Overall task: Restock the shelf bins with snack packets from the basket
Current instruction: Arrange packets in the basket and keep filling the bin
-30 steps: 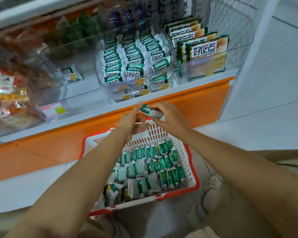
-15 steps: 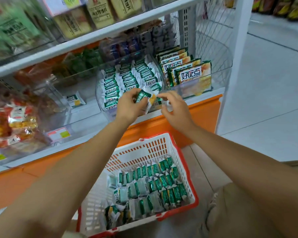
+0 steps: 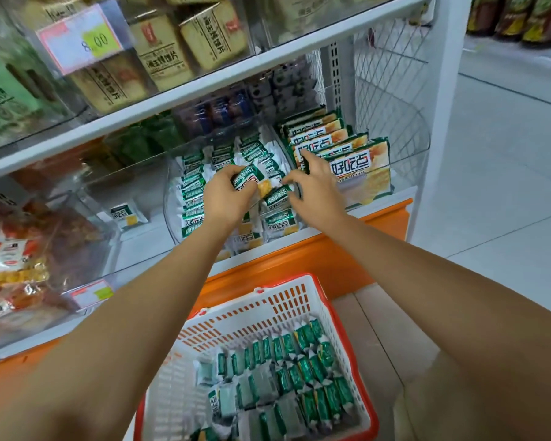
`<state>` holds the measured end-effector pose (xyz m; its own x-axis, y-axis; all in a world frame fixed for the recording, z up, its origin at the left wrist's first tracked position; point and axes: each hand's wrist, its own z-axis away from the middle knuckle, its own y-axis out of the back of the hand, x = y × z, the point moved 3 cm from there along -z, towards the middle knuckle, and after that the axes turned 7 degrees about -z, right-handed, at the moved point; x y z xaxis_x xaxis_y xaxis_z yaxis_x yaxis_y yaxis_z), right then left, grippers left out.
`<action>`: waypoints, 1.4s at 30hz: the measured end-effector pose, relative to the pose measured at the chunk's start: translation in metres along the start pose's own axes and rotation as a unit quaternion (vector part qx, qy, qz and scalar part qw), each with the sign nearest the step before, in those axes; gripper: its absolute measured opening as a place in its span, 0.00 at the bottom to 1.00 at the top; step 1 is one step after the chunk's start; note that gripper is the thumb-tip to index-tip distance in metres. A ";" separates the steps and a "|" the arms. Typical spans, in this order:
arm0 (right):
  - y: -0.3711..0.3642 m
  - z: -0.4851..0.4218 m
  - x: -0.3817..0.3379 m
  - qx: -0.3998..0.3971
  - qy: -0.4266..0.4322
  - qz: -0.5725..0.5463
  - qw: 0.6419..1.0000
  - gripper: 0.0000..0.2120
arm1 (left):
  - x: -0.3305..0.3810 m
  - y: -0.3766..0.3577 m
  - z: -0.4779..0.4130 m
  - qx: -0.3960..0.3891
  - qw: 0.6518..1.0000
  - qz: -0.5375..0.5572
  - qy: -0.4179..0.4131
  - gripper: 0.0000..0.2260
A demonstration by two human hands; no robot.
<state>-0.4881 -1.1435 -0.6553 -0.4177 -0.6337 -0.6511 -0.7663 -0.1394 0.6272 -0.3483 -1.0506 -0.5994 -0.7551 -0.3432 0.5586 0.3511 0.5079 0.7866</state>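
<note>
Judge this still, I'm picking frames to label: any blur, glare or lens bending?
Head view: centre fairly sharp, print shows on the packet in the left hand; edges smear, see the price tag and dark bags top right; the shelf edge bows from the wide lens; light even, faint sheen on the clear bin.

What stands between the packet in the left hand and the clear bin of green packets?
Nothing visible. The left hand holds the packet over the open top of the bin; the right hand is off to its right, not under it. The rows below look packed.
</note>
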 end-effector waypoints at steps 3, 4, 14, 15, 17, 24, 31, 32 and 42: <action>-0.007 -0.016 -0.004 -0.019 -0.014 0.037 0.999 0.10 | -0.005 0.004 -0.004 0.008 1.000 0.024 0.003 0.15; -0.008 -0.021 -0.006 -0.018 -0.019 0.043 0.999 0.10 | -0.007 0.005 -0.004 0.005 1.000 0.030 0.000 0.15; -0.001 -0.048 -0.004 -0.024 0.034 0.059 0.997 0.01 | -0.010 -0.002 -0.012 -0.019 0.997 0.075 -0.020 0.14; 0.000 -0.050 -0.002 -0.042 0.041 0.063 0.996 0.03 | -0.008 -0.004 -0.013 -0.021 0.997 0.075 -0.019 0.15; 0.002 -0.052 0.000 -0.074 0.058 0.052 0.994 0.06 | -0.004 -0.007 -0.016 -0.029 0.997 0.064 -0.017 0.17; 0.013 -0.037 0.007 -0.127 0.062 -0.102 0.985 0.21 | -0.002 -0.009 -0.017 -0.027 0.998 0.044 -0.044 0.18; 0.026 -0.026 0.000 -0.032 0.055 -0.146 0.987 0.19 | 0.000 -0.009 -0.008 -0.029 0.991 0.102 -0.082 0.19; 0.027 -0.025 0.003 -0.019 0.043 -0.164 0.985 0.18 | -0.001 -0.007 -0.006 -0.009 0.991 0.109 -0.073 0.17; 0.031 -0.005 0.013 0.017 0.053 -0.220 0.974 0.18 | -0.037 -0.025 0.009 -0.076 0.941 -0.225 -0.240 0.28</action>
<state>-0.5147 -1.1604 -0.6422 0.0065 -0.5930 -0.8052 -0.8763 -0.3913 0.2811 -0.3340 -1.0434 -0.6416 -0.9966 -0.0819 0.0055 -0.0164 0.2641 0.9643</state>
